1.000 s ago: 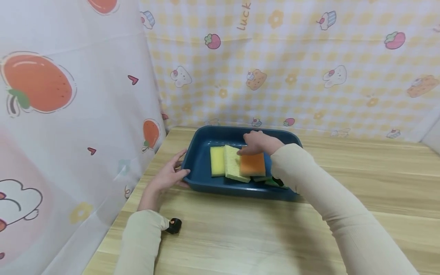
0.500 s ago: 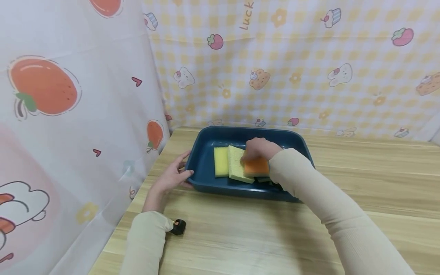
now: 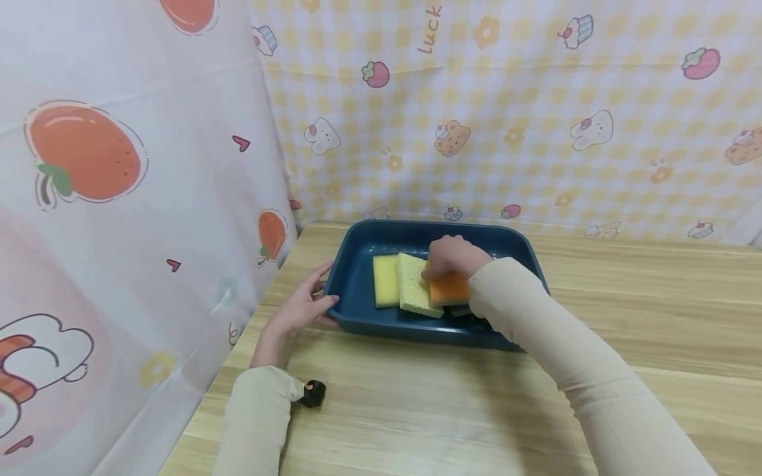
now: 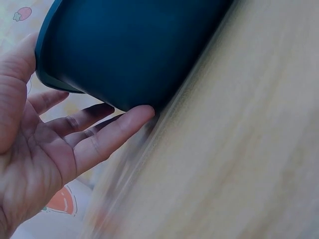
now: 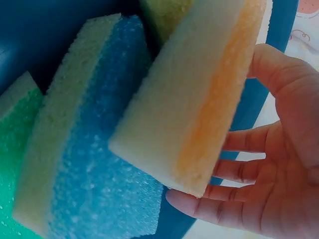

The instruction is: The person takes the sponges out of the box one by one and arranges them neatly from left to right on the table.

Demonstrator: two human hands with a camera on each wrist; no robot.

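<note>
My right hand (image 3: 454,256) reaches down into a dark blue tub (image 3: 417,338) and grips an orange-and-white sponge (image 3: 450,289). In the right wrist view its thumb and fingers (image 5: 286,69) lie along the orange side of that sponge, which leans over a blue sponge (image 5: 99,144). Left of it in the tub lie a pale yellow sponge (image 3: 417,294) and a brighter yellow sponge (image 3: 385,281). My left hand (image 3: 300,305) touches the tub's left end from outside, its thumb by the rim and its fingers spread against the wall.
A green sponge (image 5: 17,174) lies beside the blue one in the tub. The tub stands on a wood-grain table (image 3: 417,403), close to a checked curtain (image 3: 512,172) behind. A white printed curtain (image 3: 178,231) hangs at the left.
My right hand has lowered onto the orange-and-white sponge and its fingers have closed round it. My left hand stays at the tub's end. The view has shifted slightly.
</note>
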